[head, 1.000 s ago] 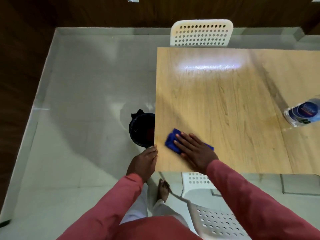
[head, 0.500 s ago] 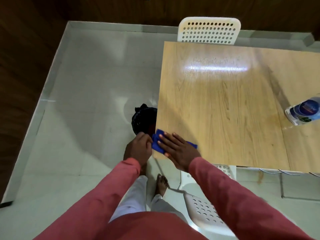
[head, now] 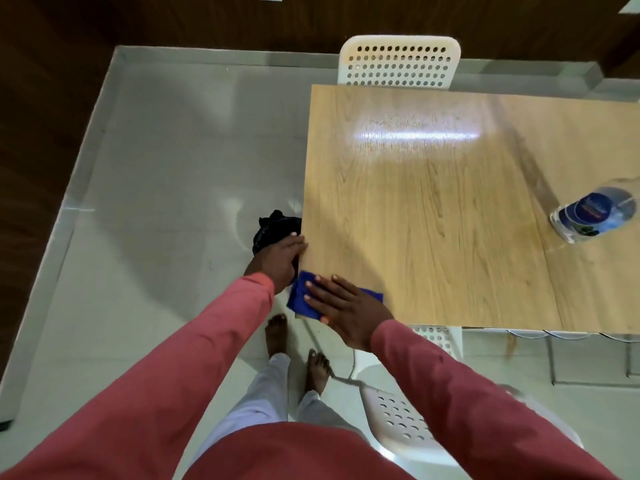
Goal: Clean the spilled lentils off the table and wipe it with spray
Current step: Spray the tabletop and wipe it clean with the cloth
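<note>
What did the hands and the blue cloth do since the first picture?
The right hand slid the blue cloth to the table's near left corner, where it now overhangs the edge. The left hand moved up along that edge, over the black bin. The bottle stayed put.

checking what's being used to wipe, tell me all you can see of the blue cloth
The blue cloth is a small, soft-looking, folded or bunched rag of deep blue. It lies flat at the near left corner of the wooden table, partly overhanging the edge. The right hand presses on it with straight fingers, covering its middle. The left hand is beside it at the table edge.
</note>
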